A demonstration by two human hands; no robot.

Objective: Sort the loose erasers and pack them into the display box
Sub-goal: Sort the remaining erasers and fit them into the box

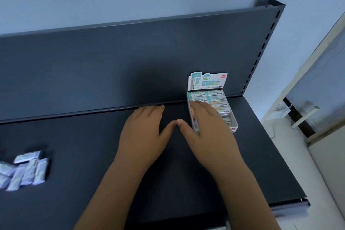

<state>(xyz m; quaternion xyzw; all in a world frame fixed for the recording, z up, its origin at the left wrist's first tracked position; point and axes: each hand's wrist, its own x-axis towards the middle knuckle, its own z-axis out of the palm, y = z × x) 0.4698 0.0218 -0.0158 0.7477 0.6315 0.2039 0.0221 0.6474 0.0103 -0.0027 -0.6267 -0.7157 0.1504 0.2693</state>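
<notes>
Pressing the rows flat looks like the step in hand. Right hand (209,129) lies palm-down, fingers straight, over the left side of the display box (233,118) and covers part of the packed erasers (217,99). It grips nothing.

Left hand (143,132) is flat on the shelf (74,136) just left of the box, with its fingertips near the rear lip. It holds nothing either. The two thumb tips touch between the hands.

The box sits at the right rear of the shelf, up against the back panel (130,58), with its header card (207,81) upright. The back rows look full. The right hand hides the front left part, so I can't tell if any slots are left.

The loose erasers (26,170) are in a pile at the far left of the shelf, well apart from the box and both hands. They're too blurred to count or to read the wrappers.

My read is that the task is partway done, with a pile left to pack.

To do this step well:
- Press with flat fingers on the eraser tops, not on the left wall, since the card will probably bow.
- Spread the load evenly so the rows seat level and a later eraser doesn't catch on a raised edge.
- Move the left hand to brace the box side, as the box is light and likely to skate on the smooth shelf.
- Lift the right hand and check the front gap before fetching more.
- The pile is a long reach away, so slide it closer, or bring several at once with faces aligned.

Risk: pushing sideways could tip the box or knock the header card.
</notes>
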